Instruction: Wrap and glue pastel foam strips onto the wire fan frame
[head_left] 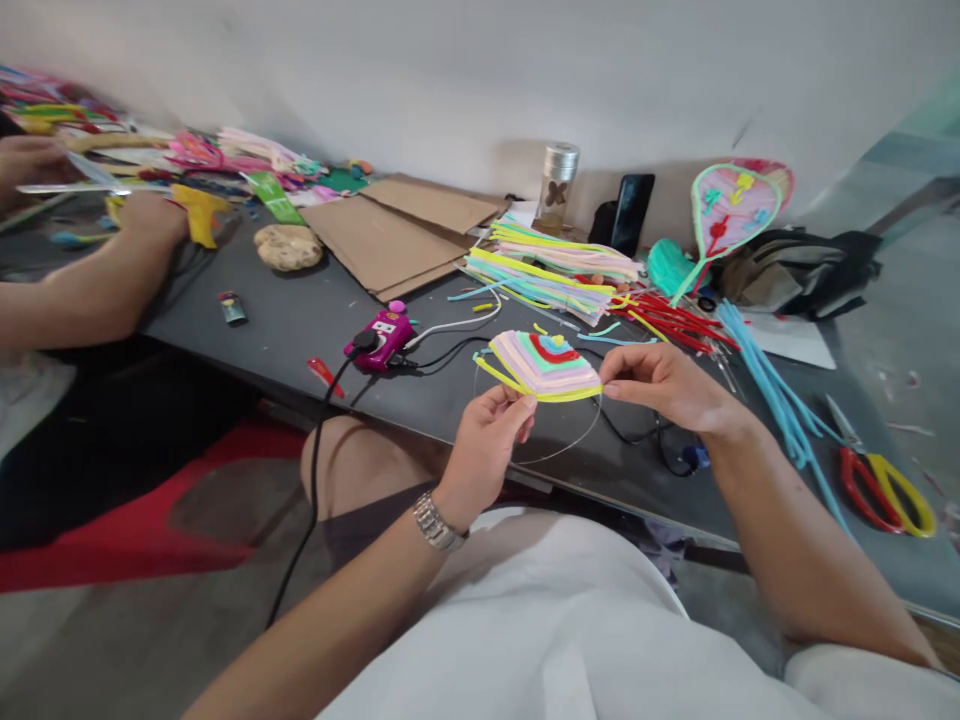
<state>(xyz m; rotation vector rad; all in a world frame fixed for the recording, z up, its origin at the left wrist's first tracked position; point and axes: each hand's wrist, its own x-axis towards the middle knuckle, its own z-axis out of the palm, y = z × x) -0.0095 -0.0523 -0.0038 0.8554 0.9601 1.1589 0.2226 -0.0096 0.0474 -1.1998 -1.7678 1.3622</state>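
A fan-shaped pipe-cleaner piece, striped in pink, white, teal and red with a yellow border, is held above the table's front edge. My left hand pinches its lower edge between thumb and fingers. At its right corner, my right hand has thumb and fingertips closed on the yellow pipe-cleaner border. Another yellow strip runs off to the upper left of the piece. A thin, clear strand loops below it, between my hands.
Bundles of pipe cleaners lie behind my hands, with blue ones at right near scissors. A purple power socket with cables stands left. Cardboard sheets lie behind. A co-worker's arm is beside a yellow glue gun.
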